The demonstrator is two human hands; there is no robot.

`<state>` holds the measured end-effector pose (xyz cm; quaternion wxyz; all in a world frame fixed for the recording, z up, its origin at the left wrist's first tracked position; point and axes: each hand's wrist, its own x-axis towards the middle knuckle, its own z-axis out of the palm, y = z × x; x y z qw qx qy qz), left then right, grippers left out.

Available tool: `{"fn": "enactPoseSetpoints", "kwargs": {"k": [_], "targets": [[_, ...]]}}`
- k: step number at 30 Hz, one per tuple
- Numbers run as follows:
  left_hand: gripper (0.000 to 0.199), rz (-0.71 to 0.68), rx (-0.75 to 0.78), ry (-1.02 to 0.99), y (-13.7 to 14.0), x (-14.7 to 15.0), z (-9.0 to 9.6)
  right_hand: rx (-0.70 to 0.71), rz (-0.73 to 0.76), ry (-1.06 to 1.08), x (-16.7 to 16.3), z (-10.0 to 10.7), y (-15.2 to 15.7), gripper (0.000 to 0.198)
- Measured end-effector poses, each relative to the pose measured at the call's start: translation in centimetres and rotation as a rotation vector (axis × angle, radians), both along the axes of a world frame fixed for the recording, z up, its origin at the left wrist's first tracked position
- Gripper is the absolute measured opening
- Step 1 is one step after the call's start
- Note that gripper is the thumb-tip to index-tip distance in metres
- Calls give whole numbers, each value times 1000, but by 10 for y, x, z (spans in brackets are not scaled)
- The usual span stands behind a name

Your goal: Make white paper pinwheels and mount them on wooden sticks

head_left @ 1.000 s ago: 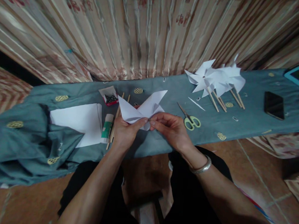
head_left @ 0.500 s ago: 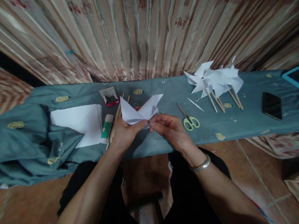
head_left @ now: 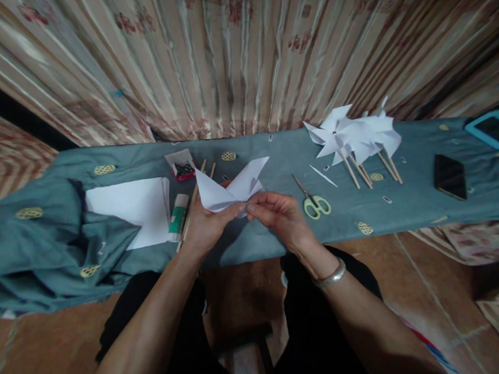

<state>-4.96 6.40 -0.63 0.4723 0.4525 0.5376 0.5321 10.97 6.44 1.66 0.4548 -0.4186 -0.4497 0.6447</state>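
Note:
A folded white paper pinwheel (head_left: pixel 231 194), its points standing up, is held over the table in my left hand (head_left: pixel 206 227), the thumb lying across its middle. The fingers of my right hand (head_left: pixel 279 215) pinch a tiny metal-looking fastener at the pinwheel's centre; they cover most of it. Left of the hands are wooden sticks (head_left: pixel 187 222), a green and white glue stick (head_left: pixel 178 217) and a small open box (head_left: pixel 184 170) of dark little metal pieces. Scissors with light green handles (head_left: pixel 315 206) lie right of my right hand.
Several pinwheels on sticks (head_left: pixel 352 134) lie at the back right. Beyond them are a black phone (head_left: pixel 449 177) and a blue-framed tablet-like device (head_left: pixel 498 129). White paper sheets (head_left: pixel 133 206) lie at the left, partly under bunched cloth (head_left: pixel 65 224). A paper scrap (head_left: pixel 323 175) is near the scissors.
The view has shifted slightly. Both hands keep their grip on the pinwheel, and my right fingers have closed in a little further at its centre.

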Motion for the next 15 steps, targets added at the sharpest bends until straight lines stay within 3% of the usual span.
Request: {"fn": "enactPoseSetpoints", "kwargs": {"k": [15], "targets": [[48, 45, 36, 9, 2, 3, 2, 133, -196, -192, 0, -4, -2, 37]]}}
